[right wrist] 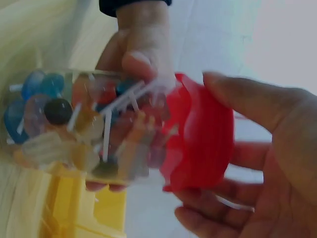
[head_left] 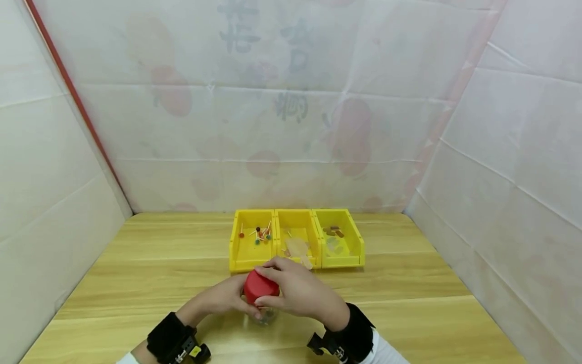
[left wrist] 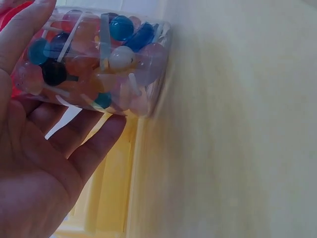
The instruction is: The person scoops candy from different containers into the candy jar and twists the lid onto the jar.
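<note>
A clear jar (right wrist: pixel 59 116) full of colourful lollipops stands on the near part of the table, in front of the yellow bins. Its red lid (head_left: pixel 260 286) has a wavy lower edge and sits at the jar's mouth. My left hand (head_left: pixel 226 297) holds the jar's upper body from the side, thumb on one side and fingers on the other. Curled around the lid are the thumb and fingers of my right hand (head_left: pixel 305 294). Round candy heads and white sticks press against the jar wall (left wrist: pixel 99 62) in the left wrist view.
Three joined yellow bins stand behind the jar. Several lollipops lie in the left bin (head_left: pixel 243 253). A pale flat piece (head_left: pixel 297 247) leans over the front of the middle bin (head_left: pixel 295 218). Small brown pieces (head_left: pixel 334 232) lie in the right bin (head_left: pixel 352 242). Cloth walls enclose the table (head_left: pixel 136 263).
</note>
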`<state>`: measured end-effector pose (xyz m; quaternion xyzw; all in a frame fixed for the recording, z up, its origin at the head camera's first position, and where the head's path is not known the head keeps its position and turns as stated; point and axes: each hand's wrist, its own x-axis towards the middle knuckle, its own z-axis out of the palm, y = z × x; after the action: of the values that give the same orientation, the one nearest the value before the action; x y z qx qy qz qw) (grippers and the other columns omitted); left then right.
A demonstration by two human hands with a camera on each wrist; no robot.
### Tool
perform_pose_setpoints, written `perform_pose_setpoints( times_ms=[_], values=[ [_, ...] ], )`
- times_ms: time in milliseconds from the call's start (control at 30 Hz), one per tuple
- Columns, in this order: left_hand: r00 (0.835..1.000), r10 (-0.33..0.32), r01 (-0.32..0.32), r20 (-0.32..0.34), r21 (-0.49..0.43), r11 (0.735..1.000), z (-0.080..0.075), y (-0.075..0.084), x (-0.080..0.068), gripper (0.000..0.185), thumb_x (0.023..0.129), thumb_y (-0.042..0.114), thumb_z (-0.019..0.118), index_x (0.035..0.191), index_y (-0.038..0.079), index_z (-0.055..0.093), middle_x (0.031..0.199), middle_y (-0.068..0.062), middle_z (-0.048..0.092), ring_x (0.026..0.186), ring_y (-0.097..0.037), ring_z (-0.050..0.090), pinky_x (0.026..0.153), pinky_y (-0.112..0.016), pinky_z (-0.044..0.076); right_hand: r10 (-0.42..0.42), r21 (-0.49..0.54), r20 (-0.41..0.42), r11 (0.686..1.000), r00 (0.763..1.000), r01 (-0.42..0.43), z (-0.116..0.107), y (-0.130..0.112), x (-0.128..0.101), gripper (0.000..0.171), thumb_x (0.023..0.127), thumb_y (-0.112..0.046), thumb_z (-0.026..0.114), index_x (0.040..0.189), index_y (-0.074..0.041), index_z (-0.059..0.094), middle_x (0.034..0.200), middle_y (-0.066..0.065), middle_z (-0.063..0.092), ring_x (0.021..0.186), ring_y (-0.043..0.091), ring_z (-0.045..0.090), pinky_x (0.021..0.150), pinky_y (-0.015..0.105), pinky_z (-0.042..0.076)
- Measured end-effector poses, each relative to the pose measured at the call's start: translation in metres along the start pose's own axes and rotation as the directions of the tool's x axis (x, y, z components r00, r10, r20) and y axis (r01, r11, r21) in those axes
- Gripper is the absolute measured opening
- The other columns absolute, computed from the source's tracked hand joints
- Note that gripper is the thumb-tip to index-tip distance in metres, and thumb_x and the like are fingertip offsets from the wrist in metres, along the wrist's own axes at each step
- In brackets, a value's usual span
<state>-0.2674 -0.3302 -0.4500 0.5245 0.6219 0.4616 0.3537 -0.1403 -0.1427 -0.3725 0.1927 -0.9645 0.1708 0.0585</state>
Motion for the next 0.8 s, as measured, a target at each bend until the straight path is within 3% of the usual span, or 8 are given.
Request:
perform_pose_setpoints(
  times_ms=[200, 367, 467, 567, 700, 800],
  values=[
    [1.0, -0.007, 0.007, -0.004, -0.038, 0.999, 0.001, -0.002, 0.0, 0.055, 0.084, 0.016, 0.079, 0.132, 0.013, 0.054, 0.11, -0.002, 0.068, 0.097, -0.019, 0.065, 0.089, -0.03, 0.052, 0.042, -0.057, -0.084, 0.997, 0.996, -0.047, 0.006, -0.006, -0.001, 0.063, 0.087, -0.058, 0.064, 0.13, -0.012, 0.063, 0.11, 0.0, 0.057, 0.088, 0.009, 0.055, 0.069, 0.015, 0.046],
    [1.0, 0.008, -0.008, 0.012, -0.051, 0.999, -0.002, -0.005, 0.001, 0.058, 0.08, 0.015, 0.082, 0.13, 0.009, 0.052, 0.111, -0.003, 0.067, 0.099, -0.019, 0.065, 0.091, -0.031, 0.051, 0.081, 0.125, 0.034, 0.988, 0.996, -0.085, 0.003, 0.004, 0.002, 0.073, 0.087, -0.061, 0.061, 0.142, -0.014, 0.052, 0.127, -0.001, 0.054, 0.1, 0.011, 0.055, 0.078, 0.021, 0.049],
    [1.0, 0.009, -0.008, 0.018, -0.032, 0.999, -0.003, -0.006, 0.002, 0.062, 0.079, 0.016, 0.083, 0.132, 0.01, 0.051, 0.115, -0.002, 0.066, 0.102, -0.02, 0.064, 0.094, -0.031, 0.049, 0.07, 0.221, 0.12, 0.971, 0.99, -0.095, -0.001, 0.012, 0.003, 0.077, 0.088, -0.06, 0.061, 0.148, -0.016, 0.044, 0.142, -0.001, 0.048, 0.118, 0.015, 0.053, 0.09, 0.029, 0.049],
    [1.0, 0.001, -0.001, 0.012, -0.011, 1.0, -0.002, -0.005, 0.002, 0.059, 0.08, 0.018, 0.083, 0.131, 0.014, 0.052, 0.113, 0.0, 0.067, 0.103, -0.019, 0.063, 0.094, -0.03, 0.048, 0.04, 0.261, 0.154, 0.962, 0.987, -0.079, -0.004, 0.018, 0.004, 0.075, 0.09, -0.057, 0.061, 0.151, -0.016, 0.04, 0.149, 0.001, 0.044, 0.129, 0.018, 0.047, 0.099, 0.035, 0.046],
    [1.0, -0.017, 0.017, -0.001, 0.001, 1.0, -0.001, -0.005, 0.002, 0.054, 0.081, 0.018, 0.082, 0.127, 0.016, 0.055, 0.108, 0.0, 0.069, 0.1, -0.019, 0.064, 0.093, -0.03, 0.047, 0.041, 0.288, 0.152, 0.954, 0.988, -0.084, -0.003, 0.02, 0.005, 0.073, 0.089, -0.054, 0.064, 0.148, -0.016, 0.045, 0.147, 0.0, 0.047, 0.127, 0.016, 0.049, 0.098, 0.033, 0.046],
    [1.0, -0.021, 0.022, -0.01, 0.001, 1.0, -0.002, -0.006, 0.001, 0.053, 0.081, 0.019, 0.082, 0.127, 0.017, 0.055, 0.107, 0.0, 0.069, 0.1, -0.019, 0.064, 0.093, -0.029, 0.047, 0.09, 0.28, 0.128, 0.952, 0.988, -0.123, 0.0, 0.016, 0.005, 0.073, 0.086, -0.057, 0.066, 0.145, -0.016, 0.049, 0.139, -0.002, 0.053, 0.115, 0.011, 0.054, 0.09, 0.027, 0.049]
  ],
)
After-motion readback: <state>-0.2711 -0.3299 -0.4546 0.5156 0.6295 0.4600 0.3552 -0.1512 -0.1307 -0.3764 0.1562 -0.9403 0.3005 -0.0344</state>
